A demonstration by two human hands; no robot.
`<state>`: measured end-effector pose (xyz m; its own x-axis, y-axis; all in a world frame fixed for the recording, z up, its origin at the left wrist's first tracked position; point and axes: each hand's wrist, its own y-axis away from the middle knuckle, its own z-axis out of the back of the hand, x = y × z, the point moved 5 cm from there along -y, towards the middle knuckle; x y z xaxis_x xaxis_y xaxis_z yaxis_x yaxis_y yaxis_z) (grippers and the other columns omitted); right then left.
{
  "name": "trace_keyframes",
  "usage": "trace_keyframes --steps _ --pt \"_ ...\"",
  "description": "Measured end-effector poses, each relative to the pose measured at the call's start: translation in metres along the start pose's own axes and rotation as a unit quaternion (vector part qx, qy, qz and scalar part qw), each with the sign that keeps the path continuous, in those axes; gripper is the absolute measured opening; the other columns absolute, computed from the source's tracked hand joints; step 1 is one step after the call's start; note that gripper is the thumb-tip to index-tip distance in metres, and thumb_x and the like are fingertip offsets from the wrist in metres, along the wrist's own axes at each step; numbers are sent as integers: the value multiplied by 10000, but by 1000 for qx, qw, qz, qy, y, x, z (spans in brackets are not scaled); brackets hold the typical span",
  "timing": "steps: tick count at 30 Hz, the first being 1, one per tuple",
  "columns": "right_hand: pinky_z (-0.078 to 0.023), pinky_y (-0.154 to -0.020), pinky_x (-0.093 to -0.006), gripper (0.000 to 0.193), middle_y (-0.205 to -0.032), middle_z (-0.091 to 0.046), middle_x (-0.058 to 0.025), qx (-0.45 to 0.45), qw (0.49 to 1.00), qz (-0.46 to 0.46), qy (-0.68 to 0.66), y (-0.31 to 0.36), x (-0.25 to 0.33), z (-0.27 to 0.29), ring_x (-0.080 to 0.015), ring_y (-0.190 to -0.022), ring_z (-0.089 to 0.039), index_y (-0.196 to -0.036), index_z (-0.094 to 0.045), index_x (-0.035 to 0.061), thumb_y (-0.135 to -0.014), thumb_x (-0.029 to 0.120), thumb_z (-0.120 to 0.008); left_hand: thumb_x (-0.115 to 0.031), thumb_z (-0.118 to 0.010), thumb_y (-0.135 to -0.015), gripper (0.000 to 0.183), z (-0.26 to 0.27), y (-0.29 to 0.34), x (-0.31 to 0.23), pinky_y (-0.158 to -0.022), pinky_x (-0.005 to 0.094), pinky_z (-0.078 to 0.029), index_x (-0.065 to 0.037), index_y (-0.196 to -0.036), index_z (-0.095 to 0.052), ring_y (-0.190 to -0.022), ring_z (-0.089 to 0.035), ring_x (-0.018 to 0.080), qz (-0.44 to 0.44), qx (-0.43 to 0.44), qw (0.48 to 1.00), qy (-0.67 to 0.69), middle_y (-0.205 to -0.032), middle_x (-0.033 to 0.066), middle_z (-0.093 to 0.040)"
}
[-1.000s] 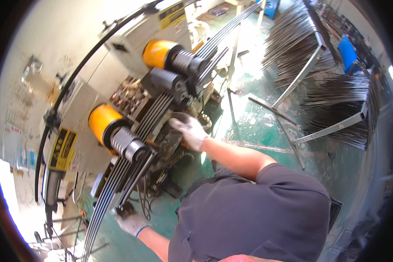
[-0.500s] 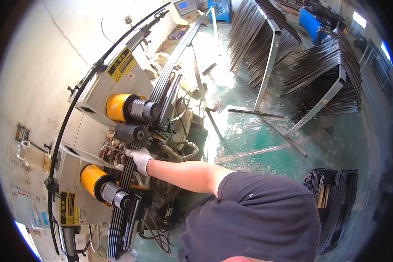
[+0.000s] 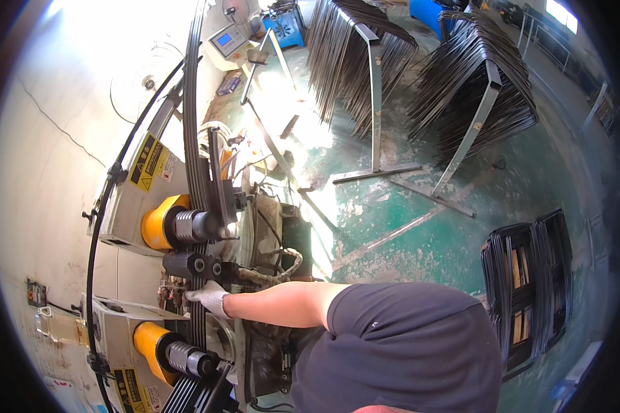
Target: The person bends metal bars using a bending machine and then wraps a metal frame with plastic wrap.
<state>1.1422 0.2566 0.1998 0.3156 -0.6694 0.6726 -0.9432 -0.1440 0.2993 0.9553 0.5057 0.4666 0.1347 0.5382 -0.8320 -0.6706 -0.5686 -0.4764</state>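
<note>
A white-gloved hand, which I take as my right hand point(image 3: 212, 297) from the shoulder and arm, lies on a bundle of long black metal bars point(image 3: 198, 172). Its fingers curl across them, partly hidden. Just beyond it, a dark steel block point(image 3: 189, 264) with round bolts spans the bars. On either side stand a far ridged steel roller point(image 3: 198, 226) and a near ridged roller point(image 3: 189, 359), each on a yellow housing. The bars run past both rollers, and their near part slants toward the lower left. My left hand is out of view.
Yellow warning labels mark the machine housings point(image 3: 120, 227). A black rod point(image 3: 98, 241) runs along the wall side. Hoses point(image 3: 282, 265) hang beside the machine. Two metal stands point(image 3: 376, 103) carry bent black rods; more black frames point(image 3: 523, 289) stack at the right. A control box with a screen point(image 3: 226, 41) stands beyond.
My view has turned and shifted. Beyond the far roller the bars have swung left across the black rod; near the close roller they now slant more to the left. My right hand stays on them.
</note>
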Motion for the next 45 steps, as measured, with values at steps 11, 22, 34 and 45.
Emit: trace_keyframes --steps 11,22,34,45 --pt "-537 -761 -350 342 -866 -768 -99 -2 993 22 115 -47 -36 13 -163 -784 -686 -988 -777 -63 -873 257 -810 -160 -517 -1071 352 -27 -30 -29 -925 407 -499 85 -1322 -533 -1072 -595 285 -47 52 997 -31 -1211 185 -573" --pt "-534 -708 -361 275 -823 -752 -82 20 996 56 65 -42 -27 5 -164 -730 -677 -984 -767 -57 -889 200 -775 -139 -548 -1049 298 -52 -48 -59 -850 389 -508 73 -1258 -558 -980 -596 260 -96 84 990 -65 -1109 157 -582" --pt "-463 -634 -391 357 -704 -635 -62 -6 990 7 144 -15 -8 11 -160 -636 -534 -919 -751 -75 -870 274 -810 -116 -581 -1024 240 -48 -61 -66 -768 369 -519 60 -1188 -586 -880 -597 232 -113 88 985 -100 -998 127 -591" --pt "-485 -686 -368 322 -769 -703 -67 13 997 39 71 -6 -2 6 -152 -696 -590 -952 -774 -47 -890 268 -809 -95 -612 -1002 188 -46 -69 -77 -693 351 -528 48 -1124 -611 -789 -598 207 -134 93 979 -123 -896 99 -600"
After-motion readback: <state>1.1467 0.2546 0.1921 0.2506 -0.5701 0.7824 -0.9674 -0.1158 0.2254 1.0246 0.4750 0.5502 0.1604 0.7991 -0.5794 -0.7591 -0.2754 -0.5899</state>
